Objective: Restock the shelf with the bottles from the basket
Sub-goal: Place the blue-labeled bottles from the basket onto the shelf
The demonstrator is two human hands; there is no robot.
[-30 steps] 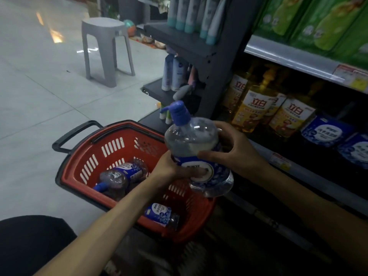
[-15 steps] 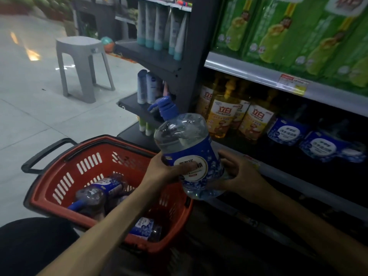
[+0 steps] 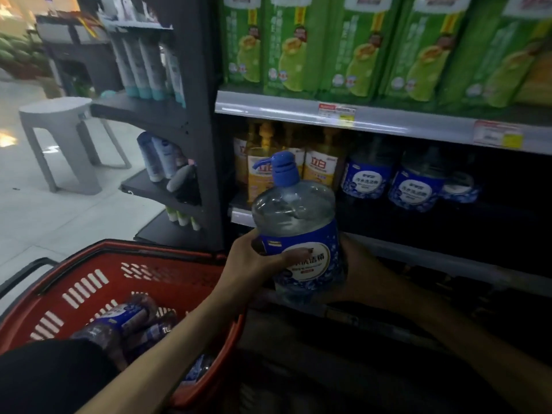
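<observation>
Bottle [image 3: 298,231] gripped by left hand [image 3: 254,261] and right hand [image 3: 358,273]; two bottles in basket [image 3: 185,273]

Dim, soft-focus store aisle: daylight glares off the floor tiles [image 3: 6,140] at far left, the lower shelf [image 3: 448,255] sinks into shadow, wide-angle edges bend and blur

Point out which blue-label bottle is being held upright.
The pump-top bottle gripped by both hands; the basket's bottles lie sideways, the shelf's stand untouched.
</observation>
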